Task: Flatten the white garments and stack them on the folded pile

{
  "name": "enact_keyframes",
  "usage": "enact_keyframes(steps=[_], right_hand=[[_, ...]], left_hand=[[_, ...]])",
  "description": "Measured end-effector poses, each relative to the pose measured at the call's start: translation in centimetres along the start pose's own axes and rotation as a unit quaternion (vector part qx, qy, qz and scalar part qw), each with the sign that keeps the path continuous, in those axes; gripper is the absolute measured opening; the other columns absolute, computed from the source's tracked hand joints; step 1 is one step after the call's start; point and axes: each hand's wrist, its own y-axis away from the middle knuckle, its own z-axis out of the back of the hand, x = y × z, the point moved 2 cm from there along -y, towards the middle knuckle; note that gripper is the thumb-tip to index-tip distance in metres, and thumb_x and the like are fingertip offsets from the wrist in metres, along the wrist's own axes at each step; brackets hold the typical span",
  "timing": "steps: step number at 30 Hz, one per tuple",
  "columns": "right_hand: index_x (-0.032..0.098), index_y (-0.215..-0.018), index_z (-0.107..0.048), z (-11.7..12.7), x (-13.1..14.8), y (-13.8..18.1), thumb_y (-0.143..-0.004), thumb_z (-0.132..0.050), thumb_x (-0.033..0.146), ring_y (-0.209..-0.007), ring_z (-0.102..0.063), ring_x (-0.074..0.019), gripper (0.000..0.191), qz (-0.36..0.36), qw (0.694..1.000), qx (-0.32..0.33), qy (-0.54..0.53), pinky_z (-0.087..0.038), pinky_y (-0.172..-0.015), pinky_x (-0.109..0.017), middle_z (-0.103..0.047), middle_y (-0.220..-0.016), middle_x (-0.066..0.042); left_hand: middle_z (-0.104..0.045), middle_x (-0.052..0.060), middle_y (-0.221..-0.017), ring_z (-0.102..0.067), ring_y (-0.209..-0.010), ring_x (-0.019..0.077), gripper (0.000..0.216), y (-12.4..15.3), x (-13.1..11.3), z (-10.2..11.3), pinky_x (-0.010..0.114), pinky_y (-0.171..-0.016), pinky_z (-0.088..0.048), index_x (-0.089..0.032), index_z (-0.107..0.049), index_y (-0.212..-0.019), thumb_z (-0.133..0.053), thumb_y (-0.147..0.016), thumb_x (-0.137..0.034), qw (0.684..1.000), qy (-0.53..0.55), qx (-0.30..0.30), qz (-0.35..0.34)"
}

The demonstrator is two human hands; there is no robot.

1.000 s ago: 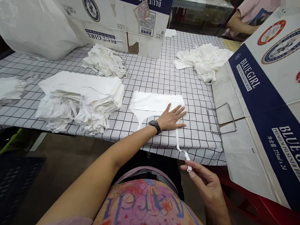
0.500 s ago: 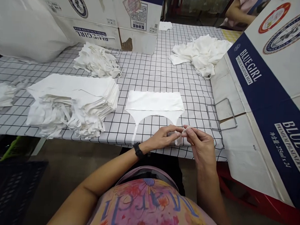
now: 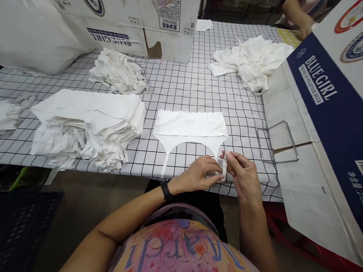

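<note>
In front of me a white garment with thin straps, like a camisole or bra top (image 3: 191, 123), lies folded flat on the checked tablecloth. Its left strap (image 3: 165, 166) hangs toward the table's front edge. Between finger and thumb, my right hand (image 3: 242, 170) pinches the upper end of the right strap (image 3: 225, 165), which stands up from the cloth. Lower down, my left hand (image 3: 202, 173) closes its fingertips on the same strap. A stack of similar white garments (image 3: 90, 105), straps bunched toward the front, lies left of this one.
A crumpled white garment pile (image 3: 252, 61) lies at the back right, a smaller one (image 3: 116, 72) at the back left. Cardboard boxes (image 3: 169, 48) stand behind and along the right (image 3: 317, 85). A wire frame (image 3: 277, 141) leans by the right box. Another person's hand (image 3: 306, 27) shows at the far right.
My left hand has slid down a little from the right hand's fingertips, and a length of strap now shows between them. The other person's hand has come lower into view.
</note>
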Motion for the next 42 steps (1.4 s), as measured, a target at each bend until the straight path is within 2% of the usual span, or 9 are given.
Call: enact_keyframes(steps=[2,5,11,20,23,26,29,37,42], right_hand=[[0.018,-0.091,-0.081,0.0,-0.2,-0.3,-0.079,-0.083,0.047,-0.052,-0.038,-0.0074,0.031,-0.009,1.000,-0.008,0.012,-0.034,-0.048,-0.025,-0.076,-0.082,-0.006],[0.017,-0.088,-0.081,-0.1,-0.4,-0.9,-0.075,-0.085,0.049,-0.056,-0.047,-0.0107,0.034,-0.034,0.999,-0.016,0.033,-0.034,-0.047,-0.025,-0.074,-0.075,-0.007],[0.017,-0.087,-0.082,-1.7,-0.7,-2.1,-0.075,-0.085,0.049,-0.062,-0.055,-0.0140,0.034,-0.064,0.996,0.002,0.055,-0.040,-0.051,-0.025,-0.072,-0.072,-0.006],[0.017,-0.085,-0.080,-3.5,0.0,-4.0,-0.080,-0.080,0.051,-0.060,-0.052,-0.0129,0.035,-0.045,0.990,0.013,0.137,-0.041,-0.051,-0.025,-0.069,-0.071,-0.005],[0.017,-0.081,-0.078,-4.0,0.3,-4.4,-0.081,-0.078,0.049,-0.057,-0.049,-0.0117,0.032,-0.043,0.986,0.015,0.157,-0.037,-0.048,-0.024,-0.065,-0.067,-0.004],[0.017,-0.075,-0.075,-4.7,0.6,-5.0,-0.084,-0.075,0.046,-0.053,-0.040,-0.0091,0.031,-0.047,0.984,0.017,0.172,-0.031,-0.045,-0.024,-0.060,-0.064,-0.002],[0.017,-0.072,-0.072,-5.4,0.7,-5.7,-0.084,-0.073,0.043,-0.055,-0.039,-0.0095,0.029,-0.046,0.981,0.022,0.185,-0.032,-0.046,-0.023,-0.056,-0.064,-0.001],[0.017,-0.062,-0.062,-6.5,0.6,-7.2,-0.085,-0.071,0.041,-0.053,-0.034,-0.0085,0.034,-0.060,0.978,0.036,0.196,-0.026,-0.045,-0.025,-0.050,-0.059,0.001],[0.016,-0.063,-0.065,-6.3,0.8,-8.0,-0.081,-0.072,0.038,-0.055,-0.034,-0.0094,0.029,-0.090,0.969,0.029,0.228,-0.025,-0.049,-0.026,-0.046,-0.058,0.002]], left_hand=[[-0.076,0.006,-0.098,-0.065,-0.094,0.0201,0.020,-0.5,0.9,1.6,0.037,-0.089,-0.053,-0.020,-0.073,-0.095,-0.057,-0.101,-0.030,0.995,-0.096,-0.012,-0.014],[-0.074,0.009,-0.103,-0.063,-0.099,0.0229,0.021,-2.2,3.0,4.2,0.038,-0.086,-0.051,-0.016,-0.072,-0.100,-0.051,-0.101,-0.018,0.967,-0.252,-0.040,0.017],[-0.069,0.010,-0.111,-0.058,-0.098,0.0238,0.016,-5.8,6.2,6.3,0.036,-0.078,-0.046,-0.015,-0.070,-0.100,-0.054,-0.099,-0.017,0.927,-0.371,0.033,0.032],[-0.068,0.010,-0.103,-0.055,-0.094,0.0221,0.024,-6.8,7.2,6.4,0.035,-0.073,-0.042,-0.015,-0.067,-0.088,-0.046,-0.098,-0.011,0.919,-0.391,0.046,0.013],[-0.067,0.010,-0.103,-0.055,-0.092,0.0211,0.025,-6.8,7.9,6.8,0.034,-0.074,-0.044,-0.015,-0.069,-0.089,-0.045,-0.098,-0.009,0.935,-0.354,0.022,0.015],[-0.067,0.008,-0.100,-0.057,-0.092,0.0198,0.023,-6.8,8.8,7.1,0.034,-0.077,-0.046,-0.016,-0.072,-0.090,-0.052,-0.101,-0.018,0.955,-0.295,-0.019,0.023],[-0.067,0.005,-0.097,-0.058,-0.089,0.0183,0.021,-6.7,9.4,7.0,0.035,-0.077,-0.045,-0.020,-0.075,-0.095,-0.057,-0.102,-0.026,0.964,-0.261,-0.045,0.026],[-0.070,0.004,-0.097,-0.056,-0.087,0.0191,0.020,-6.6,9.8,6.4,0.036,-0.077,-0.039,-0.020,-0.073,-0.091,-0.056,-0.102,-0.025,0.957,-0.287,-0.050,0.005],[-0.067,0.004,-0.091,-0.053,-0.086,0.0181,0.023,-6.8,9.8,6.1,0.035,-0.078,-0.038,-0.016,-0.067,-0.083,-0.054,-0.101,-0.017,0.948,-0.312,-0.038,-0.045]])
